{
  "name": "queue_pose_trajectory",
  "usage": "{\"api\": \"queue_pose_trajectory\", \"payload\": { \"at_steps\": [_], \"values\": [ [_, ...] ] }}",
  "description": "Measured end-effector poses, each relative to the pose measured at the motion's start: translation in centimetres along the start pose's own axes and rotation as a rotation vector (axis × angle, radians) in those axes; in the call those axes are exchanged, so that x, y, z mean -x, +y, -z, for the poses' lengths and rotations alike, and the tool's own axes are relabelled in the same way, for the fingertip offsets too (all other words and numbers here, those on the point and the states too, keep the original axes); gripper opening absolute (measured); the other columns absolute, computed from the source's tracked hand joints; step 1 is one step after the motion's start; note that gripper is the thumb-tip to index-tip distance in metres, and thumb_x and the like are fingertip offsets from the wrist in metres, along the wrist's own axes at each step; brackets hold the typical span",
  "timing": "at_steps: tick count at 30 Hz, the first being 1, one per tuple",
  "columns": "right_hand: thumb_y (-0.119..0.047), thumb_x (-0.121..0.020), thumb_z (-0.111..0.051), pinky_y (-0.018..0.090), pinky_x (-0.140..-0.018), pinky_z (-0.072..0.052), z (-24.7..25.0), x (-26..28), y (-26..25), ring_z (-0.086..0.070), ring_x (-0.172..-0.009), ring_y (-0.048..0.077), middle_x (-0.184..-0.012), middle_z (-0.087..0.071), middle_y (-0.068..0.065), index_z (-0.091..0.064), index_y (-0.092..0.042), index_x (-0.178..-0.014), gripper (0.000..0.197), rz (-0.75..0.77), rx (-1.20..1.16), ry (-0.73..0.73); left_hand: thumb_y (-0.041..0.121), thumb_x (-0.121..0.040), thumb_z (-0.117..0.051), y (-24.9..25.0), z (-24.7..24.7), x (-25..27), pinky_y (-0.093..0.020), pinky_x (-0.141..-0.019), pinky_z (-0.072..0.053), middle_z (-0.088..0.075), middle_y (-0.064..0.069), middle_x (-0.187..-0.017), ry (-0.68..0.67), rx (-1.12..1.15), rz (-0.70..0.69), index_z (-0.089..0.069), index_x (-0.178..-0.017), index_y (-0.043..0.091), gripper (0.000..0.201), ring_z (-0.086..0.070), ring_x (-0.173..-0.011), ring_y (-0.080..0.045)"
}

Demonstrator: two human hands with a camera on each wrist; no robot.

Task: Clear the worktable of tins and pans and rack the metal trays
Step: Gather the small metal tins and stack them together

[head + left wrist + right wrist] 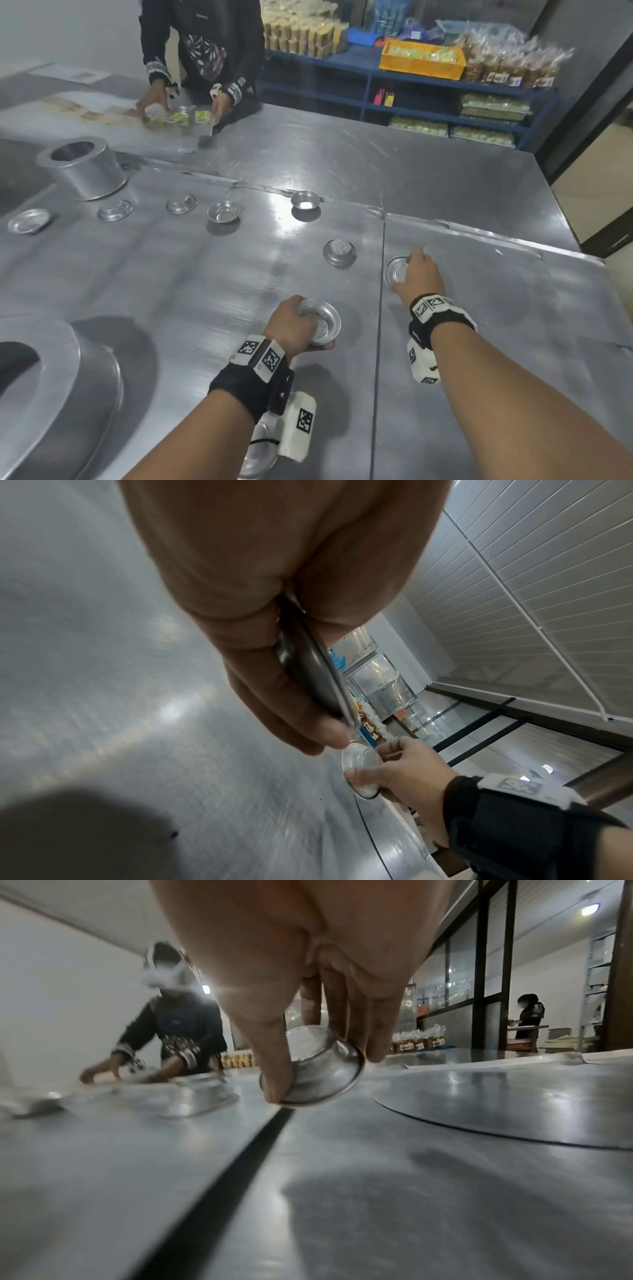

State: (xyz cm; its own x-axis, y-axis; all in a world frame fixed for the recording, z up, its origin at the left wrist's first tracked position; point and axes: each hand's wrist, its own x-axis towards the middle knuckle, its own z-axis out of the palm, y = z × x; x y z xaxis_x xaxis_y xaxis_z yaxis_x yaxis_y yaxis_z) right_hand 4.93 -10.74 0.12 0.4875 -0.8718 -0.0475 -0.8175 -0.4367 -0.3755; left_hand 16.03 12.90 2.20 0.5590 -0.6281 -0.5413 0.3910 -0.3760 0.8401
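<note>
Steel worktable half-cleared: left hand cups small tin; right hand pinches tilted tin, likely for stacking.

Both forearms are bare, no sleeves in sight. On the left wrist there's a black fabric wrist strap, and across its top runs a white band of blocks printed with black-and-white square codes. Beneath it hangs a white boxy camera unit, another code on its side. The right wrist carries the same kit: black strap, white coded blocks, white unit under it.
</note>
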Motion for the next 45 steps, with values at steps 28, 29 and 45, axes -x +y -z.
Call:
{"api": "queue_pose_trajectory", "payload": {
  "at_steps": [28, 29, 45],
  "values": [
    [-0.022, -0.068, -0.090, 0.013, -0.097, -0.047, -1.2, 25.3, -12.6, -0.059, -0.115, -0.008, -0.126, -0.059, -0.023, -0.054, -0.029, -0.119, 0.063, 0.293, -0.811, -0.078, -0.001, -0.087, -0.061, -1.3, 8.5, 8.3, -0.059, -0.082, -0.058, -0.068, -0.030, -0.108, -0.105, 0.062, -0.065, -0.060, -0.115, 0.001, 0.029, -0.071, -0.094, -0.045],
    [-0.020, -0.069, -0.090, 0.011, -0.097, -0.046, -1.1, 25.3, -12.6, -0.057, -0.114, -0.011, -0.129, -0.057, -0.024, -0.053, -0.028, -0.120, 0.063, 0.296, -0.817, -0.112, 0.003, -0.085, -0.063, -1.3, 8.5, 8.5, -0.061, -0.084, -0.057, -0.069, -0.029, -0.107, -0.104, 0.036, -0.080, -0.061, -0.114, 0.003, 0.030, -0.070, -0.095, -0.045],
    [-0.022, -0.064, -0.092, 0.017, -0.104, -0.044, -0.7, 17.7, -12.0, -0.056, -0.123, 0.005, -0.137, -0.058, -0.001, -0.049, -0.020, -0.143, 0.090, 0.433, -0.431, -0.529, 0.008, -0.073, -0.060, -2.2, 9.5, 5.6, -0.057, -0.074, -0.060, -0.063, -0.024, -0.110, 0.113, 0.008, -0.112, -0.065, -0.096, 0.017, 0.025, -0.065, -0.097, -0.045]
  ]
}}
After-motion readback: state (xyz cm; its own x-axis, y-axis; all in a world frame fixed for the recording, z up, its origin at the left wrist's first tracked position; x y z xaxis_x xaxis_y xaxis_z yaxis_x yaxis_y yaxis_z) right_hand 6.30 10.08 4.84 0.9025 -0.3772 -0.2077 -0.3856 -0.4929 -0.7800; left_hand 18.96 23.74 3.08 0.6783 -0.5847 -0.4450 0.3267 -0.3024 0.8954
